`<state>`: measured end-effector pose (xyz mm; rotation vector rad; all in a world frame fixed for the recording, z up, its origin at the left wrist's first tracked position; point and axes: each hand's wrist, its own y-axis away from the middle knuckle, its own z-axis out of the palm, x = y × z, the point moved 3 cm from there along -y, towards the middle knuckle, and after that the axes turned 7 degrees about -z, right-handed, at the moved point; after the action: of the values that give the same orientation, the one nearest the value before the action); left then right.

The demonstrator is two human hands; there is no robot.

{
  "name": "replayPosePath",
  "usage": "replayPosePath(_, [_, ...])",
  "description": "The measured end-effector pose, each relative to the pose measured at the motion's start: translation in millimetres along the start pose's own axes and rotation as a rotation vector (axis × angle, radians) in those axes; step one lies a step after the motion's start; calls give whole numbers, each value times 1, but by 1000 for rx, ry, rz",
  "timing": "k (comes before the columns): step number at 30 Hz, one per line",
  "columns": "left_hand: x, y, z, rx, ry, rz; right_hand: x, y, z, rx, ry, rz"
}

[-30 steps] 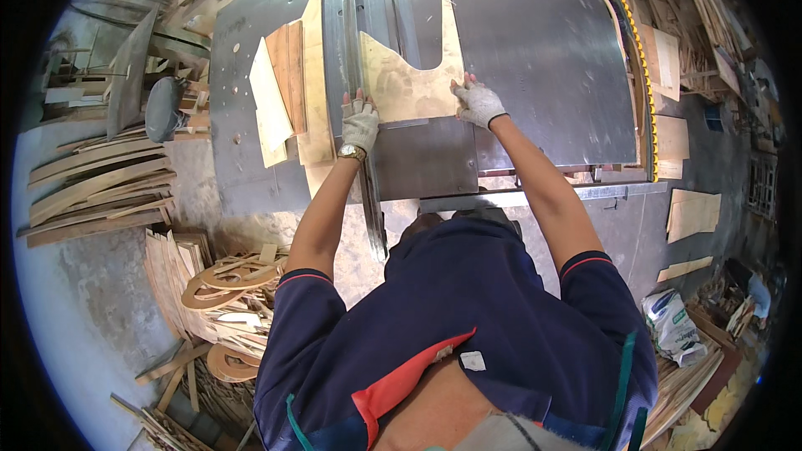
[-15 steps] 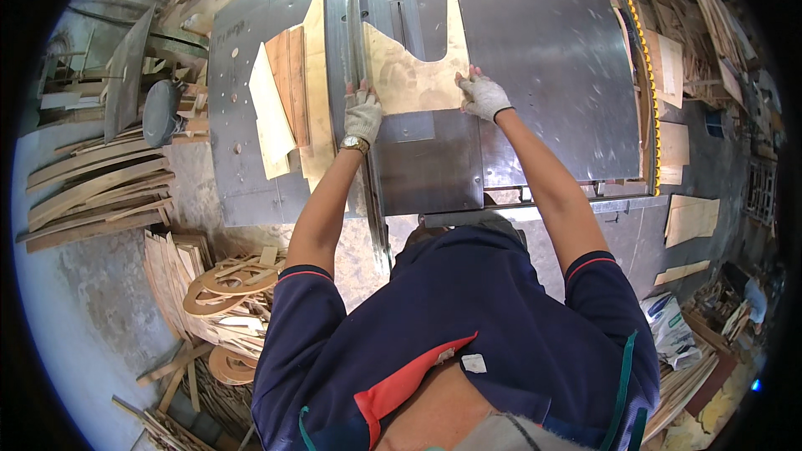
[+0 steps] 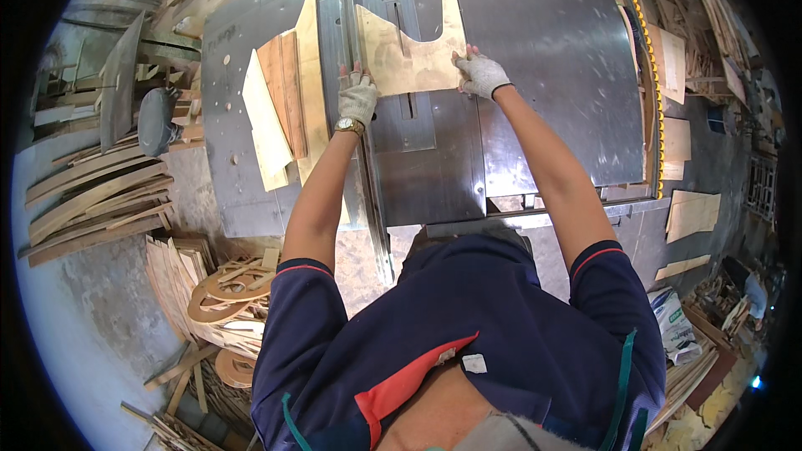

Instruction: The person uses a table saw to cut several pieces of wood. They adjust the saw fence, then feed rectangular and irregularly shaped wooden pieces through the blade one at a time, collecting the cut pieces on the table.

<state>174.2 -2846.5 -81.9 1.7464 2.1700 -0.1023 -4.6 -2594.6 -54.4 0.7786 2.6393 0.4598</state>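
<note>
A pale plywood board (image 3: 418, 73) with a U-shaped cut-out and one long pointed arm lies flat on a dark metal saw table (image 3: 543, 50). Its left side runs along a long metal fence (image 3: 347, 8). My left hand (image 3: 358, 98), in a light work glove with bare fingertips, rests by the fence at the board's near left corner, fingers stretched forward. At the near right corner, my gloved right hand (image 3: 483, 75) has its fingers bent against the board's edge. A narrow table slot (image 3: 408, 106) shows just behind the board's near edge. No blade can be made out.
Left of the fence, several offcuts (image 3: 280, 100) lie on the table. Curved wooden strips (image 3: 100, 192) are stacked at the left, with wooden rings (image 3: 221, 296) and scraps on the floor below. A yellow scalloped strip (image 3: 650, 83) edges the right side; loose panels (image 3: 692, 215) lie beyond.
Both hands and the board have moved forward, away from me, along the fence. The slot behind the board's near edge has come into view.
</note>
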Motion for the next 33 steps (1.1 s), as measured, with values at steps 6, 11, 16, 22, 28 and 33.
replayPosePath(6, [-10, -23, 8, 40, -17, -2, 8, -21, -10, -5, 13, 13])
replayPosePath(11, [-15, -42, 3, 38, -64, -2, 14, -36, -20, -16, 10, 10])
replayPosePath(16, [-21, -58, -8, 2, -35, -11, 23, -53, -29, -13, 2, 14])
replayPosePath(22, [-30, -78, -7, 60, 0, -2, 34, -72, -32, 1, 6, 9])
replayPosePath(28, [-48, -129, -6, 115, -53, -17, 37, -73, -35, 48, 40, -25])
replayPosePath(33, [-69, -197, -19, 29, -43, -39, 36, -76, -50, 0, 37, -13])
